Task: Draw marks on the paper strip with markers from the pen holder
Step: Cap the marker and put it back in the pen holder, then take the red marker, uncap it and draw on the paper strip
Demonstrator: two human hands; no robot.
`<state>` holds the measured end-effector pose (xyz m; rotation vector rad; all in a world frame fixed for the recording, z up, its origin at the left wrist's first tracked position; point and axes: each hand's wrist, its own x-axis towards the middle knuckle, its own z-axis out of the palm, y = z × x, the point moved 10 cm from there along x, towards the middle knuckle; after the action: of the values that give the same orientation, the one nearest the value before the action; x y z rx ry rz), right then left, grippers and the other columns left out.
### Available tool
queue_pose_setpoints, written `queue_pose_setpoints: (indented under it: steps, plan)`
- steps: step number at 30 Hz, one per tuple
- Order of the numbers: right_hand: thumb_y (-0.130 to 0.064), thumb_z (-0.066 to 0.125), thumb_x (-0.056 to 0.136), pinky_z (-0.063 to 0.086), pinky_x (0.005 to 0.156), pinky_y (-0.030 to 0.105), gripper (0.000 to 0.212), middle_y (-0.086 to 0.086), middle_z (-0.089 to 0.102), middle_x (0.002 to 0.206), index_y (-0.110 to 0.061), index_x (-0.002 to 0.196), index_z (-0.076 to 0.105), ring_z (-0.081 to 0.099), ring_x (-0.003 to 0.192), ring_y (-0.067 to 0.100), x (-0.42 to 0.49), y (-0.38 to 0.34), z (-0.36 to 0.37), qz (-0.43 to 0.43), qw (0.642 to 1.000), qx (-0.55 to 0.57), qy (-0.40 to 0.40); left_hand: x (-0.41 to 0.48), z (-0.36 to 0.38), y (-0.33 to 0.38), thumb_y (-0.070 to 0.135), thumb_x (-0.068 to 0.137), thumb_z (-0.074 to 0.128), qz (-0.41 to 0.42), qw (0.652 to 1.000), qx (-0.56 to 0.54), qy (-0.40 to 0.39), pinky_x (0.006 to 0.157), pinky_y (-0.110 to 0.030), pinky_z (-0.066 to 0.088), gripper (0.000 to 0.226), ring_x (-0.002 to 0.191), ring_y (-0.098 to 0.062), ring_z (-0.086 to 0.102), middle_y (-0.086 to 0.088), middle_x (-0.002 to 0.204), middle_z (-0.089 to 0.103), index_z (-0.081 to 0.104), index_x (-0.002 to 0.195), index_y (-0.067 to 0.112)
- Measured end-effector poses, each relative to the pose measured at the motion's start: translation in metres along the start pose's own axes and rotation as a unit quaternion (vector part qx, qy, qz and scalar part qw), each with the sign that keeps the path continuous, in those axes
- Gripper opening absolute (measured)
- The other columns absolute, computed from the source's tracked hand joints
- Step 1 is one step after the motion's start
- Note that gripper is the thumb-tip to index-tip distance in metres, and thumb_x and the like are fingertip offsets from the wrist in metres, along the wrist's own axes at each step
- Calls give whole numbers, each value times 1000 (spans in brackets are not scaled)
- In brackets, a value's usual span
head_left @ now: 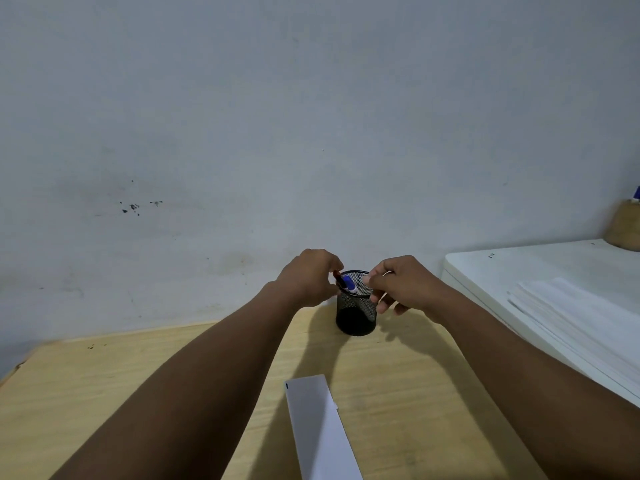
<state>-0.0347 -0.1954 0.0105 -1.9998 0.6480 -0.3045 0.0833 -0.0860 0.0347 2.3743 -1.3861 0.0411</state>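
Left hand (311,277): fingers curled at the rim of the pen holder (356,306), apparently pinching a red marker (336,274); blue marker (349,284) beside it. Right hand (401,284): loosely curled, grip unclear. Paper strip (320,427): nearer, on the table (104,393). Advice: steady holder, lift straight.

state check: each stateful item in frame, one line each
pen holder: upright on the desk, markers inside
blue marker: capped, leaning in the holder
red marker: at the rim, by the left fingertips
paper strip: flat, one small dark mark at the far corner
left hand: at the rim, grip unclear
right hand: curled, grip unclear
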Motion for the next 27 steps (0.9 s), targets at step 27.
queue_pose_setpoints:
  steps: [27]
  plan:
    - [-76,61,79,32,46,25,74,6,68,70,-8,107,68,55,47,16,-54,-40,117,90,923,349,-133,-84,-85,-49,17,93,71,-116,859,-491,85,78,-34,54,16,84,-22,77,-11,93,78,73,100,3]
